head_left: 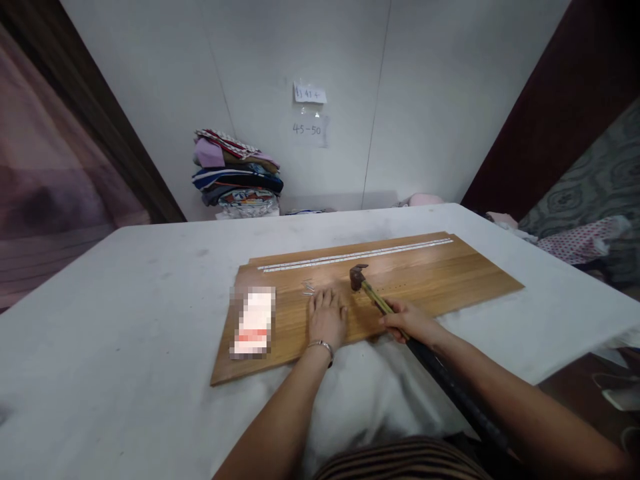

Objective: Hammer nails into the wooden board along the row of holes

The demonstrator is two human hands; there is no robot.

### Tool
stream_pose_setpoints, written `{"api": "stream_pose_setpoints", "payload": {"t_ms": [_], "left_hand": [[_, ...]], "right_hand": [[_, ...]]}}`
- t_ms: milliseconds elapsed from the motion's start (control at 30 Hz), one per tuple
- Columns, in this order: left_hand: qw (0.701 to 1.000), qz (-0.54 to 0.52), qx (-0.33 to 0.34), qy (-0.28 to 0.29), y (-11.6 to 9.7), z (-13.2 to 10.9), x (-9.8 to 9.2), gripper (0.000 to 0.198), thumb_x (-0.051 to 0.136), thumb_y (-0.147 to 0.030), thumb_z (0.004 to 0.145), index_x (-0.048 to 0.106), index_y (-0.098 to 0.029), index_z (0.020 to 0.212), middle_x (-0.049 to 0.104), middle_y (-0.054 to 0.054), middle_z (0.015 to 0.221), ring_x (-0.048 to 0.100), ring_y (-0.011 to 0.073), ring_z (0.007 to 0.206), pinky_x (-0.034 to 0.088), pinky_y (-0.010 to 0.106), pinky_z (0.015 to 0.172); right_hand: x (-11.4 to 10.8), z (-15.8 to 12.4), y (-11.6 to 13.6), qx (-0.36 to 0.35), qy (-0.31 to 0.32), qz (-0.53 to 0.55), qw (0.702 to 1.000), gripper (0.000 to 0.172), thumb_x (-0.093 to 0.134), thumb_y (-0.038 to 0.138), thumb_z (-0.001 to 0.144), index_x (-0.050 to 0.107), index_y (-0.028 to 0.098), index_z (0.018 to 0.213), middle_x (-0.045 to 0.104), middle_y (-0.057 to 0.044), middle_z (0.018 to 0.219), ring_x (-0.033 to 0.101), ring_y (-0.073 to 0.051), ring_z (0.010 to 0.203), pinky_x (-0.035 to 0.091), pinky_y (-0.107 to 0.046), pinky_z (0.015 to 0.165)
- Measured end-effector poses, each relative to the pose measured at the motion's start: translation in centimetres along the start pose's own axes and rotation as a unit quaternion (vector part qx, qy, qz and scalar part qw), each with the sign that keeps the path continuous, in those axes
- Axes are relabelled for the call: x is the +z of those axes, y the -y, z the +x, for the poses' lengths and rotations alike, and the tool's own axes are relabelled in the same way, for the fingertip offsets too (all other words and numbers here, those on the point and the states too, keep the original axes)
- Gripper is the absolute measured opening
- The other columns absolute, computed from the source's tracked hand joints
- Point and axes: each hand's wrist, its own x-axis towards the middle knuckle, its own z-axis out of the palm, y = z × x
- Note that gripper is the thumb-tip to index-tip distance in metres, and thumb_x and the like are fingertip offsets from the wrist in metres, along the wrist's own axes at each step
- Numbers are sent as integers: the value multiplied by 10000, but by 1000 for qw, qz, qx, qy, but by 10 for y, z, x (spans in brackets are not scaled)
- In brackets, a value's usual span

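My right hand (407, 319) is wrapped round the handle of a claw hammer (376, 297). The hammer's rusty brown head (357, 276) is at the wooden board (295, 347); whether it touches the surface I cannot tell. My left hand (327, 317) lies flat on the board, fingers stretched forward, a bracelet (323, 345) on its wrist. Just beyond those fingertips are several loose nails (309, 291). A row of small dark dots (393, 288) runs along the board to the right of the hammer head; at this size I cannot tell whether they are holes or nails.
Two white ruler-like strips (350, 256) lie along the board's far side. A blurred-out pale rectangle (255, 320) is at its left end. The board rests on a white-covered table (125, 320). Folded cloths (237, 173) are stacked by the wall, below and left of paper notes (309, 93).
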Motion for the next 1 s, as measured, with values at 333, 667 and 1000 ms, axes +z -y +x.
{"api": "stream_pose_setpoints", "payload": {"t_ms": [333, 667, 1000], "left_hand": [[1000, -6, -2, 2, 0, 0, -1, 429, 459, -293, 956, 601, -125, 1325, 511, 122, 1496, 390, 302, 1418, 247, 477, 1206], [1000, -6, 5, -5, 2, 1, 2, 423, 475, -281, 949, 608, -123, 1318, 526, 135, 1478, 412, 296, 1406, 257, 458, 1210], [1000, -14, 6, -1, 2, 1, 0, 415, 472, -277, 950, 618, -108, 1300, 521, 139, 1480, 405, 300, 1411, 259, 446, 1215]], "right_hand": [[0, -1, -2, 14, 1, 5, 1000, 332, 613, 328, 606, 544, 209, 908, 444, 114, 402, 349, -76, 336, 251, -202, 354], [0, 2, -5, 11, 13, 17, 1000, 319, 632, 329, 606, 516, 217, 881, 441, 121, 414, 361, -74, 342, 260, -198, 353], [-1, 3, -3, 4, 14, 25, 1000, 333, 623, 336, 617, 528, 215, 912, 431, 126, 395, 346, -72, 332, 252, -201, 350]]}}
